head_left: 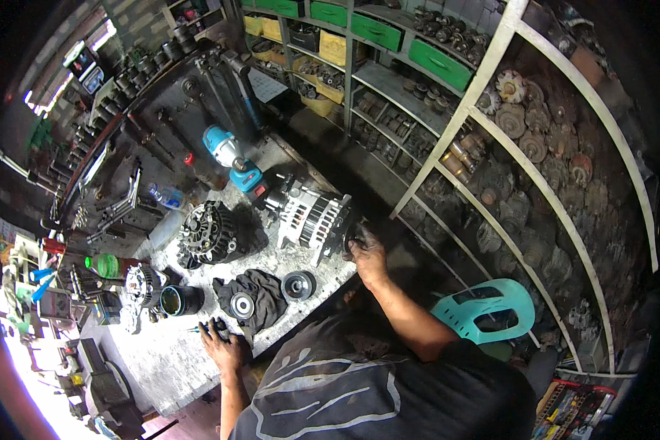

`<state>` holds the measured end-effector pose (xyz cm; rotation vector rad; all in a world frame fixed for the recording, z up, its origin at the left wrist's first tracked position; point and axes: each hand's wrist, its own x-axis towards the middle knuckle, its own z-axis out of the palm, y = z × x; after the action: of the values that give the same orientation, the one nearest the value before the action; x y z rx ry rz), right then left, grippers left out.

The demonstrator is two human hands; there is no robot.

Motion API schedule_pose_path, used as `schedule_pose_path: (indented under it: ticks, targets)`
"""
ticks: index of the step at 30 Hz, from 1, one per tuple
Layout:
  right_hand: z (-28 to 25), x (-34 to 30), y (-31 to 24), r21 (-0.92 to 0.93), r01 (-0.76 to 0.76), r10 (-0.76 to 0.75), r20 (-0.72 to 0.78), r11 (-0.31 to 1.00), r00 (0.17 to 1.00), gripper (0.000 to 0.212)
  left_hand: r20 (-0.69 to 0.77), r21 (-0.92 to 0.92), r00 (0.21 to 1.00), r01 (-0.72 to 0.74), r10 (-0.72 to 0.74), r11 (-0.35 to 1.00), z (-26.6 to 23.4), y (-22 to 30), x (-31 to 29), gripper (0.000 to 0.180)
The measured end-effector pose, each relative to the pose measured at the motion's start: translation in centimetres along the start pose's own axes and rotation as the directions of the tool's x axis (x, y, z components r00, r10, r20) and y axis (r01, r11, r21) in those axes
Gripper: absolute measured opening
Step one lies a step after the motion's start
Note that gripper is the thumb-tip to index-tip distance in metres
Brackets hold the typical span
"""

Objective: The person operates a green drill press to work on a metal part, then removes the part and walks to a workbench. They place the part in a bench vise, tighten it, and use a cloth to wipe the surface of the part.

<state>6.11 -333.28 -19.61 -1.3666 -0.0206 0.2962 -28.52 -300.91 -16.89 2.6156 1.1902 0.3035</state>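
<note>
An alternator with a silver slotted housing lies on its side on the metal workbench. My right hand is closed round the dark end of it, at the bench's right edge. My left hand rests at the near edge, its fingers curled over small dark pieces that I cannot make out. Just beyond that hand, a dark cloth has a round metal part lying on it. Beside the cloth sits a black grooved pulley.
A second alternator stands behind the cloth, near a blue cordless impact wrench. A dark cup and a smaller alternator are to the left. Shelves of parts line the far side; a turquoise chair stands at right.
</note>
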Motion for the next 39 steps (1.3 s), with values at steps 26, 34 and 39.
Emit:
schedule_pose_path:
  ticks: [26, 34, 39]
  targets:
    - [-0.4, 0.8, 0.3, -0.255, 0.316, -0.292, 0.128, 0.914, 0.948, 0.092, 0.067, 0.032, 0.997, 0.022, -0.024, 0.999, 0.6, -0.7, 0.7, 0.083]
    - [-2.1, -0.1, -0.4, 0.211, -0.077, 0.049, 0.136, 0.975, 0.989, 0.064, 0.008, 0.003, 1.000, -0.013, 0.013, 1.000, 1.0, -0.9, 0.5, 0.082]
    - [-7.0, -2.8, -6.2, 0.632, -0.481, 0.055, 0.571, 0.608, 0.819, 0.070, -0.010, -0.178, 1.000, 0.016, -0.018, 0.984, 0.3, -0.4, -0.3, 0.092]
